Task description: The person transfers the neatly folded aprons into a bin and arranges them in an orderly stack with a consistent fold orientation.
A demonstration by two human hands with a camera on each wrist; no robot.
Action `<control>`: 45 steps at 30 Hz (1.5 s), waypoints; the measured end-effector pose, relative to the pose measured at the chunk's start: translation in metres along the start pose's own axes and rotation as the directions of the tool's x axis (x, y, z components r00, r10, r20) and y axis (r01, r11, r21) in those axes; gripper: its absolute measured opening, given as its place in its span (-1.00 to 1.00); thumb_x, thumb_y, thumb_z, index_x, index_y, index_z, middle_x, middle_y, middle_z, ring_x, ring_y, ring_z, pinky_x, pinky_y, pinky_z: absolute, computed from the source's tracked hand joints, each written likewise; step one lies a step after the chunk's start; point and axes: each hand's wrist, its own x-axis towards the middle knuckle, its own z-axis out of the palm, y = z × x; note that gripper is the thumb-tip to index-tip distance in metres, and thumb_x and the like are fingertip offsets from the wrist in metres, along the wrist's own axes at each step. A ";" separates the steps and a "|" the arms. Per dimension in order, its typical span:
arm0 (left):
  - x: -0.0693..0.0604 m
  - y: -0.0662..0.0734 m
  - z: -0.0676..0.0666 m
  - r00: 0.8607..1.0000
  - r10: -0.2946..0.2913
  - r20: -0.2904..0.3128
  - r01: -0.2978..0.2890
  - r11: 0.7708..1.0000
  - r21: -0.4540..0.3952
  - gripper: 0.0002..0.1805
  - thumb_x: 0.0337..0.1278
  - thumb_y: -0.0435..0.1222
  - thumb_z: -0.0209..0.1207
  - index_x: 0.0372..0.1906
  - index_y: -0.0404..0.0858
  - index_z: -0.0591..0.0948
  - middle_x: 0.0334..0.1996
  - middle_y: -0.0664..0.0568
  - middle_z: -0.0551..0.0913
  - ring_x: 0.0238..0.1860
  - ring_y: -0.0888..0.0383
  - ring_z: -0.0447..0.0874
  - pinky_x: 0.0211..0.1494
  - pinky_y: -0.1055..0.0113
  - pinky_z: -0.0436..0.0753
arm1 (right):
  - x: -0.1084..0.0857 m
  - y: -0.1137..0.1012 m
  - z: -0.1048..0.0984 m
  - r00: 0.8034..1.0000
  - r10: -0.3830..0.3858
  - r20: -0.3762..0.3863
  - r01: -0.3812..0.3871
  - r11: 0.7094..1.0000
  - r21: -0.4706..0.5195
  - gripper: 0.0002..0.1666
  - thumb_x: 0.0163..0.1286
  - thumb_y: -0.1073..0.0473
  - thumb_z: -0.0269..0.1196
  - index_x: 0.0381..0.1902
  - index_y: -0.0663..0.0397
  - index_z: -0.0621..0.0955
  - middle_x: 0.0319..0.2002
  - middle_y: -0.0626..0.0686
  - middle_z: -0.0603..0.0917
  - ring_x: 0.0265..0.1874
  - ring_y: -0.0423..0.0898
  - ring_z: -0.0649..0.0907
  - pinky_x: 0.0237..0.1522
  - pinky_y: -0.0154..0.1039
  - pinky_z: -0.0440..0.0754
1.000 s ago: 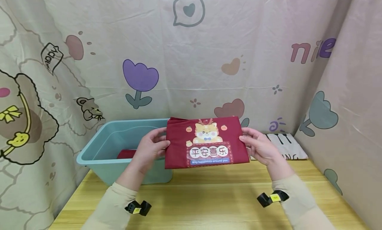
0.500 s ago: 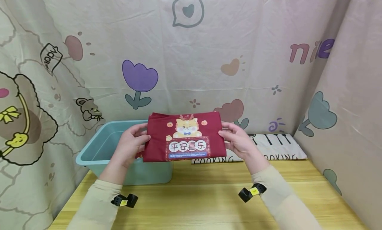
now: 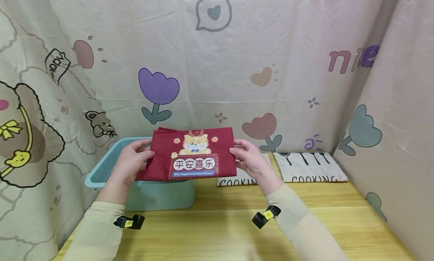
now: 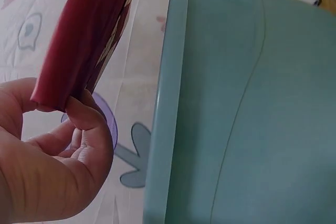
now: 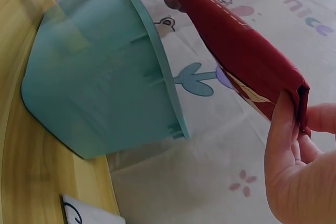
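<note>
1. The left hand [image 3: 133, 161] grips the left edge of a folded red cloth [image 3: 193, 153], thumb on one face and bent fingers on the other.
2. The right hand [image 3: 252, 159] pinches the opposite edge in the same way, so the cloth stretches between both hands, raised above the table [image 3: 203, 231].
3. Turned toward the head camera, between the two hands, are a printed cartoon animal, four Chinese characters and a blue strip reading "May happiness around you".
4. A teal bin [image 3: 162, 197] stands on the table beyond and below the left hand; in the right wrist view a gap shows between its rim and the cloth. A sliver of red shows just below the left hand's fingers, and whether it belongs to the cloth cannot be told.
5. Behind the right hand, partly hidden by it, lies a white folded cloth [image 3: 237, 177] lettered "COOKING".
6. Farther to the right of that hand, just beside the first, lies a second white cloth [image 3: 308, 168] with the same word and dark utensil shapes.
7. Beyond both hands hangs a pale curtain [image 3: 210, 65] printed with flowers and hearts.
</note>
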 end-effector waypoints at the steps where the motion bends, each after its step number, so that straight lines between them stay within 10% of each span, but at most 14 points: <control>1: 0.000 -0.001 -0.002 1.000 0.002 -0.004 -0.002 1.000 0.017 -0.37 0.36 -0.36 0.05 0.48 -0.36 0.24 0.10 -0.21 0.42 -0.26 0.29 0.60 -0.22 0.30 0.72 | 0.002 0.001 0.003 1.000 0.004 -0.007 -0.004 1.000 -0.003 -0.55 0.46 0.38 0.10 0.27 0.36 0.38 -0.13 0.06 0.64 -0.30 -0.11 0.66 -0.24 -0.23 0.70; 17: 0.011 -0.009 -0.040 0.993 0.046 -0.106 -0.024 0.979 0.200 -0.42 0.39 -0.33 0.04 0.44 -0.44 0.29 0.07 -0.25 0.45 -0.28 0.35 0.50 -0.30 0.43 0.66 | 0.025 0.010 0.046 0.999 0.037 -0.005 -0.037 0.999 -0.025 -0.58 0.45 0.41 0.11 0.23 0.38 0.44 -0.16 0.14 0.62 -0.34 -0.11 0.63 -0.28 -0.25 0.68; 45: 0.032 -0.024 -0.091 0.983 -0.053 -0.173 0.119 0.910 0.398 -0.44 0.36 -0.36 0.02 0.37 -0.56 0.30 0.20 -0.53 0.34 -0.03 -0.24 0.50 -0.33 0.34 0.68 | 0.063 0.030 0.105 0.992 0.109 -0.058 -0.118 0.976 -0.183 -0.65 0.42 0.37 0.19 0.13 0.37 0.54 -0.26 0.13 0.63 -0.39 -0.10 0.64 -0.19 -0.13 0.73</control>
